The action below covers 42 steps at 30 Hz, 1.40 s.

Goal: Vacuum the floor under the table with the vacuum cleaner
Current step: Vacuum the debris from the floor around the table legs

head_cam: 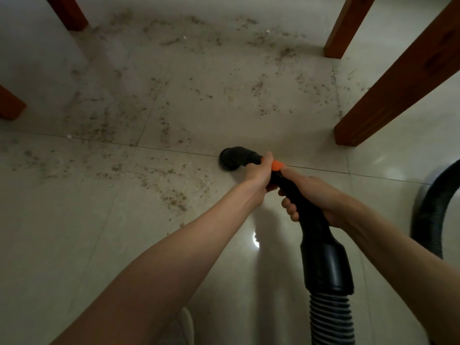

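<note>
A black vacuum wand (pixel 321 247) runs from the lower right toward the middle of the pale tiled floor (pixel 74 245). Its round black nozzle (pixel 231 159) sits on the floor by a tile joint. My left hand (pixel 258 174) grips the wand just behind the nozzle, next to an orange button (pixel 278 165). My right hand (pixel 311 197) grips the handle a little farther back. Brown crumbs and dust (pixel 171 195) lie scattered over the tiles left of and beyond the nozzle.
Reddish wooden table legs stand around the dirty patch: far left (pixel 67 11), near left (pixel 10 103), far right (pixel 346 26) and a thick near right leg (pixel 388 90). The ribbed black hose (pixel 433 215) loops along the right edge. A pale shoe (pixel 185 327) shows at the bottom.
</note>
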Available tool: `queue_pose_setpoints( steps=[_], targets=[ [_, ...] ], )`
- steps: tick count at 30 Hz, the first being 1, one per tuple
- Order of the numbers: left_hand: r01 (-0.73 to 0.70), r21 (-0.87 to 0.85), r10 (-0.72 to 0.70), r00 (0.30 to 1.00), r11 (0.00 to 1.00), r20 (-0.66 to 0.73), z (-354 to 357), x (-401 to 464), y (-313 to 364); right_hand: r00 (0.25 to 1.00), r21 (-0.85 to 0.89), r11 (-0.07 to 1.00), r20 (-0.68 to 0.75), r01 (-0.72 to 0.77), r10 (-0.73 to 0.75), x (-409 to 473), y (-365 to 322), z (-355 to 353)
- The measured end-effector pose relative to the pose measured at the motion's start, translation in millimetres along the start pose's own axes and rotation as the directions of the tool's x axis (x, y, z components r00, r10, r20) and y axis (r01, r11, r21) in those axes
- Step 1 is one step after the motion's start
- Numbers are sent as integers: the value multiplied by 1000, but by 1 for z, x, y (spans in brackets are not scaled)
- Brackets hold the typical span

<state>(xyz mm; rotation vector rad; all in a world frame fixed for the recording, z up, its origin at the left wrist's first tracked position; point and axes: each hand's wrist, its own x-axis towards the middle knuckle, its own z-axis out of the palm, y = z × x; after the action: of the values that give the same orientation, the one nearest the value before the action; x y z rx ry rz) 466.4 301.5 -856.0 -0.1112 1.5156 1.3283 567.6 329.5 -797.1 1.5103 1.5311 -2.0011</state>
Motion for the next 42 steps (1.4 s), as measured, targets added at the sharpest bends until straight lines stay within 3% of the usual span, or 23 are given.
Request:
queue_pose_setpoints(
  steps=[10, 19, 32, 42],
  targets=[
    [-54, 36, 57, 992, 998, -110, -31, 16, 20, 999, -12, 999, 28, 33, -32, 26, -17, 29],
    [-108, -99, 89, 980, 989, -178, -68, 31, 46, 996, -28, 997, 53, 76, -74, 49, -47, 66],
    [-67, -109, 53, 990, 992, -132, -99, 58, 89, 991, 47, 990, -31, 135, -133, 88, -76, 104],
    [-85, -99, 61, 972, 991, -226, -102, 67, 83, 986, 109, 994, 158, 27, -44, 83, -85, 97]
  ],
)
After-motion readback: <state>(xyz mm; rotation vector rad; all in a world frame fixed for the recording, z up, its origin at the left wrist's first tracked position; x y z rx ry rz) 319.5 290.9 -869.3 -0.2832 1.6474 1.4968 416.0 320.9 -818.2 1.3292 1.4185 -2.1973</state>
